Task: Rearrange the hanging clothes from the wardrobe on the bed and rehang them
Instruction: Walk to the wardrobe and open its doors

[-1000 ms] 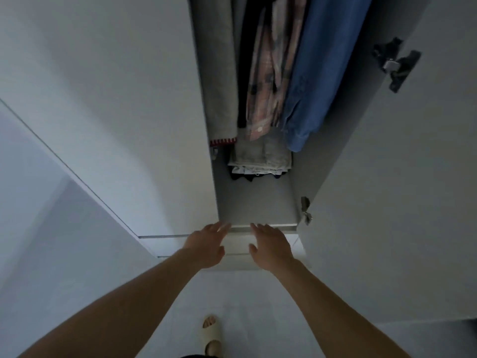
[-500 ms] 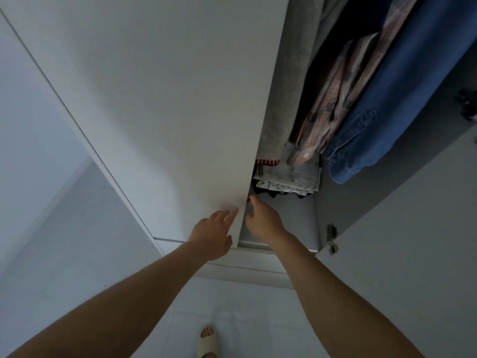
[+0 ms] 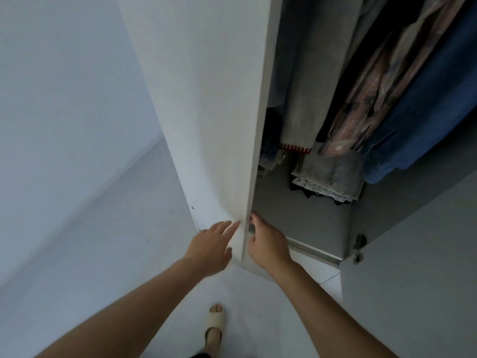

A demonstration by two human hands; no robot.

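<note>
Head view. The left wardrobe door [image 3: 206, 104] has swung further out than half a second ago, exposing more of the interior. The left hand [image 3: 209, 248] lies flat, fingers straight, on the door's outer face; the right hand [image 3: 267, 244] curls its fingers around the door's edge. Hanging clothes [image 3: 382, 81] stay inside the wardrobe, above folded clothes [image 3: 330, 177] on its grey shelf [image 3: 289, 210]. Below: pale floor [image 3: 108, 267], one sandalled foot [image 3: 214, 324]. The right door [image 3: 413, 267] stands open.
</note>
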